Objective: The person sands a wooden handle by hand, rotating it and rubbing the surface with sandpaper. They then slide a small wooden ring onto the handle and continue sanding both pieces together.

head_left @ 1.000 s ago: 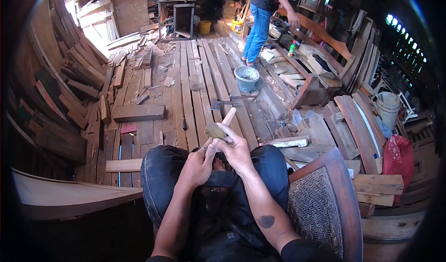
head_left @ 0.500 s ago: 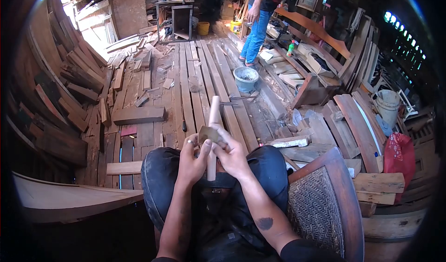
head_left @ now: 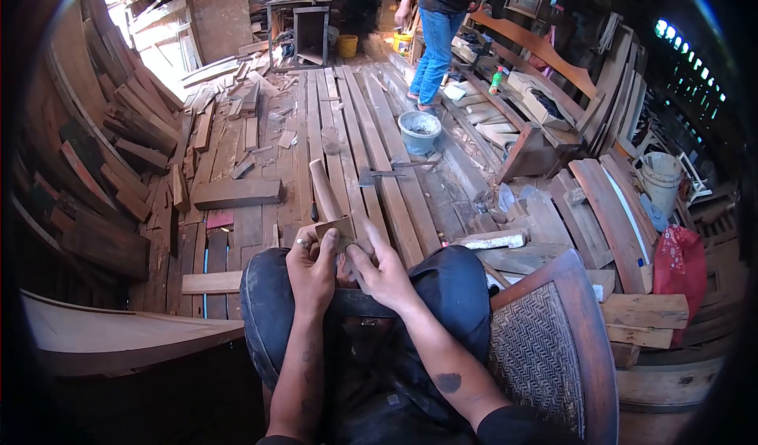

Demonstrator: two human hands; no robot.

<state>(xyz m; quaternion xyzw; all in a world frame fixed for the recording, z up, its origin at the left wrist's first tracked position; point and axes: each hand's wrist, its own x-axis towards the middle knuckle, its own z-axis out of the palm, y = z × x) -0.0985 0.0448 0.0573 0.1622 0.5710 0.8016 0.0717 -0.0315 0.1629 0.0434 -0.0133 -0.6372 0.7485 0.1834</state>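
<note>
A pale wooden stick [head_left: 324, 184] stands up between my hands in front of my lap, its top leaning left. My left hand [head_left: 310, 271] pinches a small brown piece of sandpaper [head_left: 335, 227] between thumb and fingers, against the stick's lower part. My right hand [head_left: 384, 273] is closed around the stick's lower end, with the index finger raised and slightly blurred. Sandpaper and fingers hide part of the stick. Both hands are just above my dark trousers [head_left: 264, 291].
On the plank floor lie a dark-handled tool [head_left: 313, 211], a metal-headed tool [head_left: 379, 175] and a wood block [head_left: 237, 195]. A bucket [head_left: 418, 133] stands near another person in jeans [head_left: 437, 50]. A woven chair seat [head_left: 537, 358] is at my right.
The stick's top has swung left and its lower end no longer shows below my hands. Both hands have shifted slightly. The other person has changed posture, with an arm now further left.
</note>
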